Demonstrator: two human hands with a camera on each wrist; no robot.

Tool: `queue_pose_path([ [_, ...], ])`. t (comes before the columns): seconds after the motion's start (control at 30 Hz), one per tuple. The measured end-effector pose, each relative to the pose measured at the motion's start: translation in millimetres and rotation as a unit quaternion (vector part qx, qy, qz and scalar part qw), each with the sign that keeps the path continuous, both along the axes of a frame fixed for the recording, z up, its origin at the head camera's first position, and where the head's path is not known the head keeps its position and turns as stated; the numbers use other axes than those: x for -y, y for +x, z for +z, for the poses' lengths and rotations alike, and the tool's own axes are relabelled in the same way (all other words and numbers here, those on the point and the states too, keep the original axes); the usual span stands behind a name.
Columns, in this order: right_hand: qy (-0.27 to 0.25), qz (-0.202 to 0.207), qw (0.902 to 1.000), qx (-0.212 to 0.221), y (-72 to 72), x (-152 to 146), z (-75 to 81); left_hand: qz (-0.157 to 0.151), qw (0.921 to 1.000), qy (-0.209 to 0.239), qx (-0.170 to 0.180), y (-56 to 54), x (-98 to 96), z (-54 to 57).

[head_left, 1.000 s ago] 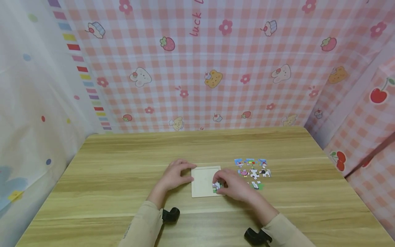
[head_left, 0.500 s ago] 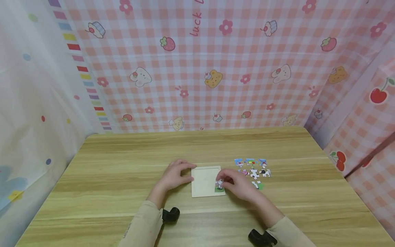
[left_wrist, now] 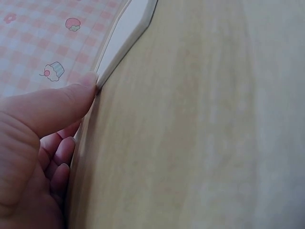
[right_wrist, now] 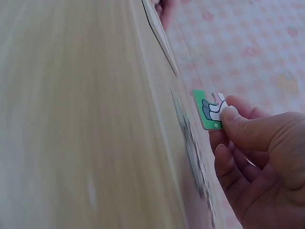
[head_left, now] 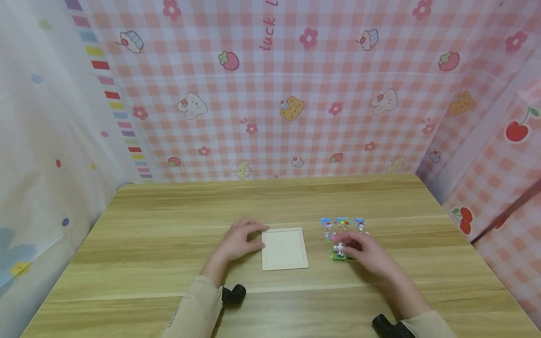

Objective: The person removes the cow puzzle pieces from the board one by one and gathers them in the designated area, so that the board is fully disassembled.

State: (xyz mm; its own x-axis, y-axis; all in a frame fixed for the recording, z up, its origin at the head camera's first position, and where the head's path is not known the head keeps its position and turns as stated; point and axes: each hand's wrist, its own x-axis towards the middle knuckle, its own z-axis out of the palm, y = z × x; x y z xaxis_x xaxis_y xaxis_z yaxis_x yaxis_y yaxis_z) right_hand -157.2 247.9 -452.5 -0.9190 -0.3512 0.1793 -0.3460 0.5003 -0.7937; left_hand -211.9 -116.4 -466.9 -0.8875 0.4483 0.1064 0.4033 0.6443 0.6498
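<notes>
My right hand pinches a jigsaw puzzle piece between thumb and fingers. The piece is green with a drawn white and grey foot, and it is held tilted up. Below and behind this hand lie several other puzzle pieces, some of them covered by it in the head view. A square pale wooden puzzle tray with a shallow raised border lies to the left of the pieces. At its left side rests my left hand, index fingertip at the upper corner and thumb at the edge, the two spread apart.
The wood-grain table reaches back to a pink checked cloth. A pale curtain hangs on the left, another checked cloth on the right. Black wrist mounts sit at both cuffs.
My right hand has lifted the puzzle piece out of the tray's lower right corner and carried it right, over the other pieces. My left hand has stayed at the tray's edge.
</notes>
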Motion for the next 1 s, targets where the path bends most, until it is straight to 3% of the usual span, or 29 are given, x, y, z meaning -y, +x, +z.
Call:
queue_pose_path([
  [0.2, -0.009, -0.013, 0.9997, -0.018, 6.1, -31, -2.2, -0.004, 1.0, 0.0, -0.001, 0.9, 0.5, 0.8],
  [0.43, 0.024, -0.059, 0.9978, -0.018, 7.3, -56, -4.0, -0.006, 1.0, 0.004, -0.003, 0.7, 0.7, 1.8],
  [0.67, 0.05, -0.081, 0.9954, -0.008, 5.7, -64, -5.6, -0.01, 0.9999, -0.001, -0.012, -1.6, 2.2, -0.7],
  [1.0, 0.071, -0.112, 0.9896, -0.057, 6.6, -63, -4.8, -0.012, 0.9998, 0.012, -0.001, -1.6, 5.9, -4.2],
])
